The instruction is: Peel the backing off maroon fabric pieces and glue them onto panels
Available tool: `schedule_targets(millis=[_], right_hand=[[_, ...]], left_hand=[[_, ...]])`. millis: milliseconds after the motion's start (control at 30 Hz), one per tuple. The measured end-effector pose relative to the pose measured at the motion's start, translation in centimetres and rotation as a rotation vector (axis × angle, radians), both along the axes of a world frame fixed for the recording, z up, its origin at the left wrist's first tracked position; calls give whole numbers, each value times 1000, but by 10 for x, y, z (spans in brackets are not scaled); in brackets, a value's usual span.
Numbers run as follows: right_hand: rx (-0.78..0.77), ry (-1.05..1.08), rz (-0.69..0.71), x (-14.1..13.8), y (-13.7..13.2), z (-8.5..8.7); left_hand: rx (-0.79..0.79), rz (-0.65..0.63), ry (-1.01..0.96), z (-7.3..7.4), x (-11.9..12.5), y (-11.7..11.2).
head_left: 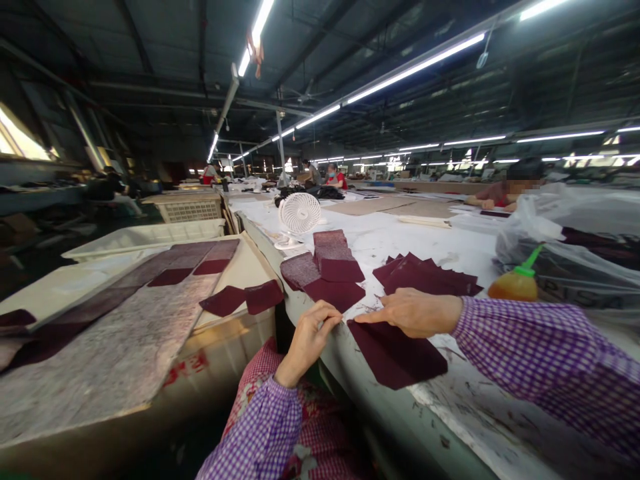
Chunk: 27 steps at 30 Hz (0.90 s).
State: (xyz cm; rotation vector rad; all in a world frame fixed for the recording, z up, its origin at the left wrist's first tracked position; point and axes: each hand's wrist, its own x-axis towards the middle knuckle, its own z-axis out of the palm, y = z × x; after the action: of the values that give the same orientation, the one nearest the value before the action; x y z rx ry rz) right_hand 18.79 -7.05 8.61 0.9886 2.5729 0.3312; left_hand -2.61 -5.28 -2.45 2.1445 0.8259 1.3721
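A dark maroon piece of material (400, 357), its corners cut off, lies flat at the table's near edge. My right hand (417, 312) rests over its far side, index finger stretched out onto the left corner. Just left of that corner, my left hand (310, 339) is closed in a pinch over the table edge; whatever is between its fingertips is too small to make out. Beyond my hands, a fanned stack of maroon pieces (425, 275) lies on the right. Farther left sit more maroon pieces (335, 293), some showing a mottled, fuzzy face (330, 245).
A squeeze bottle (515, 285) with a green nozzle and a clear plastic bag (575, 220) stand right. A small white fan (299, 213) is ahead on the white-covered table (380, 233). Left, a board (125, 353) with maroon strips lies across a bin (225, 347). A co-worker (515, 187) sits opposite.
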Motion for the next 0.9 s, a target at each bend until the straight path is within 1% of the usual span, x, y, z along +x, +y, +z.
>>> schedule_targets(millis=[133, 200, 300, 433, 567, 667, 733, 800, 900], right_hand=[[-4, 37, 44, 1, 2, 0], [10, 57, 66, 1, 3, 0], [30, 26, 57, 0, 2, 1], [2, -3, 28, -2, 0, 3], [-16, 33, 20, -2, -1, 4], [-24, 5, -7, -4, -2, 5], [-19, -19, -11, -6, -2, 5], [-3, -42, -1, -8, -2, 4], [56, -53, 34, -9, -4, -2]], left_hand=[[5, 32, 10, 1, 3, -4], [24, 60, 54, 2, 7, -6], [42, 106, 130, 3, 13, -8], [66, 129, 161, 1, 15, -8], [183, 177, 239, -2, 16, -8], [315, 218, 331, -5, 16, -6], [381, 219, 363, -7, 13, -6], [394, 190, 332, -10, 8, -5], [323, 186, 173, -14, -1, -5]])
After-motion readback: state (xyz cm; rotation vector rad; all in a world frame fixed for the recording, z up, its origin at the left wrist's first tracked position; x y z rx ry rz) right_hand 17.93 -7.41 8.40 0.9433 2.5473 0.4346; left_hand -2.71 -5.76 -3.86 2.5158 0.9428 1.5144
